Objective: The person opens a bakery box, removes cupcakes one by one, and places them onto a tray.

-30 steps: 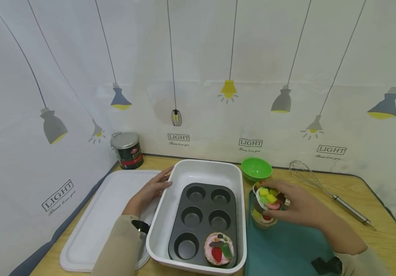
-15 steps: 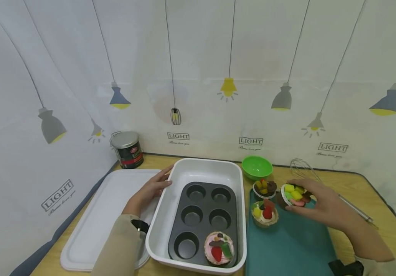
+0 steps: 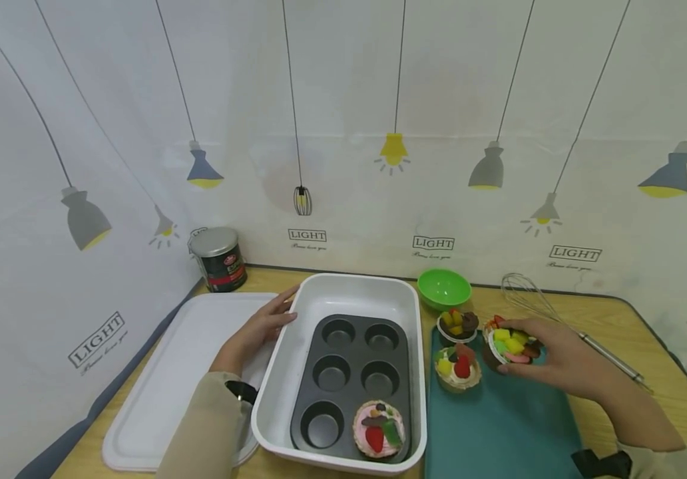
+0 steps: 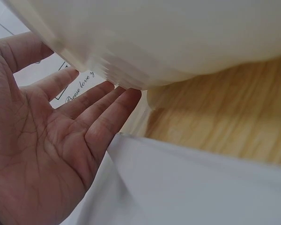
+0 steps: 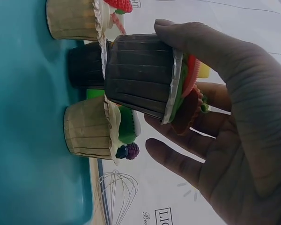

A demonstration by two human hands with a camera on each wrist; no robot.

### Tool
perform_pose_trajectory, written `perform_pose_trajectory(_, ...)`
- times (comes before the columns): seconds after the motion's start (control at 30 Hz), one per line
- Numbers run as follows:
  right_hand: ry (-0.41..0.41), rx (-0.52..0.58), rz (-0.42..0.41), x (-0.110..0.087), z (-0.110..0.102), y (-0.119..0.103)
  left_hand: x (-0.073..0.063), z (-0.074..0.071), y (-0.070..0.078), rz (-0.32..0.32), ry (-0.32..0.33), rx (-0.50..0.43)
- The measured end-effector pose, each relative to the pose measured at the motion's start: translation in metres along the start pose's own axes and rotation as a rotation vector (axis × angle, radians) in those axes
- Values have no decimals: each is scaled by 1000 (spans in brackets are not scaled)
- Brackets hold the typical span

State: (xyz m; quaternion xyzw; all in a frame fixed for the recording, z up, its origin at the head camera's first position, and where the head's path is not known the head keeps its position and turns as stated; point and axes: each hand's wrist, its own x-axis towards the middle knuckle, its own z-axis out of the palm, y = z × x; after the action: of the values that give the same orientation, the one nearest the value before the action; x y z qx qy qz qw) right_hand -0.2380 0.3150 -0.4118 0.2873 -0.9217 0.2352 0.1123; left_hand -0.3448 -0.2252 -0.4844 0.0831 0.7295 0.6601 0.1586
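Observation:
My right hand (image 3: 565, 356) pinches a fruit-topped cupcake (image 3: 512, 346) by its rim, thumb on one side and fingers across. Its dark pleated cup (image 5: 138, 75) hangs tilted over the teal tray (image 3: 499, 426) in the right wrist view. Close behind it is a tan-cupped cupcake (image 5: 86, 129). To its left on the tray are a chocolate cupcake (image 3: 457, 326) and a cream one with a strawberry (image 3: 458, 369). My left hand (image 3: 257, 332) rests its extended fingers against the white bin's (image 3: 265, 406) left wall. Inside the bin, a dark muffin pan (image 3: 355, 392) holds one pink cupcake (image 3: 378, 429).
A white lid (image 3: 164, 386) lies left of the bin, with a lidded dark can (image 3: 220, 259) behind it. At the back stands a green bowl (image 3: 444, 289). A metal whisk (image 3: 595, 349) lies right of the tray. A printed curtain (image 3: 343, 100) encloses the table.
My right hand has carried the cupcake rightward, away from above the two cupcakes at the tray's left edge, which now show fully. The left hand stays at the bin.

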Motion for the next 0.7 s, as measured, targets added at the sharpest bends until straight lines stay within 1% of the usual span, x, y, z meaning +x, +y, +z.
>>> perform_pose_trajectory(0.17,-44,23,33,0,-2,1,1,1,1,11,-12,-1)
perform_pose_trajectory(0.47,-170,2,141,0,1,4,1,1,2,-11,-3,2)
perform_pose_trajectory(0.57,-192,8,158,-1,2,5,1,1,2,-8,-11,12)
perform_pose_trajectory(0.7,-218,26,159,-3,4,5,1,1,1,3,-21,19)
